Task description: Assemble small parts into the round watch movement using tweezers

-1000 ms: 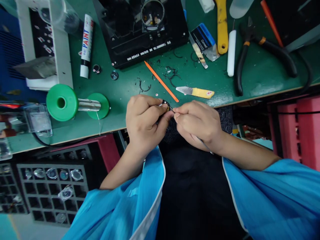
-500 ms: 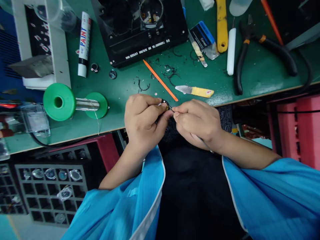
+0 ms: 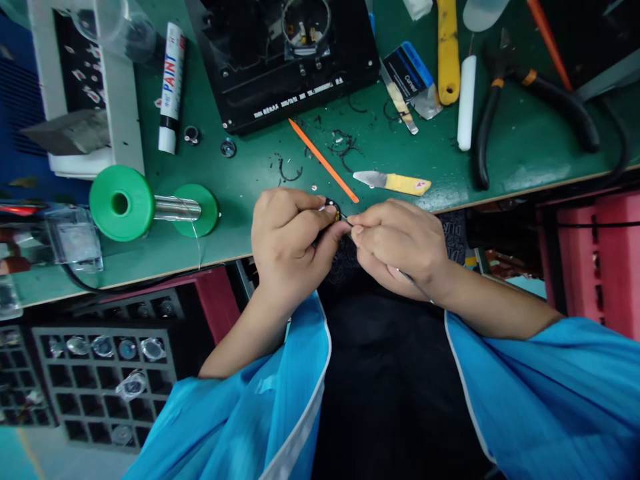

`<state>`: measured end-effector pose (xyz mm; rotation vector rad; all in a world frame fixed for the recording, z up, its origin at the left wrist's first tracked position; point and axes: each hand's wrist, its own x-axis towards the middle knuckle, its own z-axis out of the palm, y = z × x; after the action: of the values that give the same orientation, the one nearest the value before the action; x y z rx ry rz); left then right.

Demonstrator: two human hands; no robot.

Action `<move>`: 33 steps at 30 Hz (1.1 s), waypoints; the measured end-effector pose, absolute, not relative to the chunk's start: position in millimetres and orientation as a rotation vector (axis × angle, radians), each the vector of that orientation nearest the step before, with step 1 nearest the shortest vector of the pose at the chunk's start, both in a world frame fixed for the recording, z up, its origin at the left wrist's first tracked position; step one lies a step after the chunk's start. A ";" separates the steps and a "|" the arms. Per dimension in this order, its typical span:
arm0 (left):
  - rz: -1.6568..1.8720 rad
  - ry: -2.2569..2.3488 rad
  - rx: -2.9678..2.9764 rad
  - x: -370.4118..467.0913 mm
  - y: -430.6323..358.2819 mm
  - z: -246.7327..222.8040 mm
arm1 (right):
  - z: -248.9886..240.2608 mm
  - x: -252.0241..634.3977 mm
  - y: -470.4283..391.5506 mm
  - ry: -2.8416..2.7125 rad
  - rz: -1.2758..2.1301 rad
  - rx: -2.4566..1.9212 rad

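Note:
My left hand [image 3: 295,243] pinches a small dark round part [image 3: 331,205] with a bit of yellow, mostly hidden by the fingers. Closed around a thin metal tool [image 3: 415,285], my right hand [image 3: 403,243] touches its dark tip to the part; the tool's other end sticks out below the palm. Both hands are at the table's front edge, fingertips nearly touching. Just beyond them lie an orange stick [image 3: 324,161] and a small blade with a yellow handle [image 3: 406,183].
On the green table [image 3: 250,193] are a black fixture [image 3: 295,87], a solder spool [image 3: 123,203], a paint marker [image 3: 171,87], pliers [image 3: 483,133], a yellow handle [image 3: 449,53] and black scraps. A compartment tray [image 3: 107,380] is below left.
The camera view has shifted slightly, moving the table items a little to the right. The tool's rear end shows a bit more below my right hand. Both hands keep their grip.

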<state>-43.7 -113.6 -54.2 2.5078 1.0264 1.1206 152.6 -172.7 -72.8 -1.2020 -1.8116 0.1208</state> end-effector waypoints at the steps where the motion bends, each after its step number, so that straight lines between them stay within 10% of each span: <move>1: 1.132 1.024 2.503 -43.6 -113.4 -54.6 | -73.2 152.7 -172.7 -1.816 0.127 -1.203; 33: 0.997 1.158 2.476 -47.3 -115.0 -56.1 | -77.8 152.8 -173.8 -1.831 0.128 -1.228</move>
<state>-47.3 -115.0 -56.1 2.4757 1.1577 0.9971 152.8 -173.8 -77.8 -1.2284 -1.8309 0.1282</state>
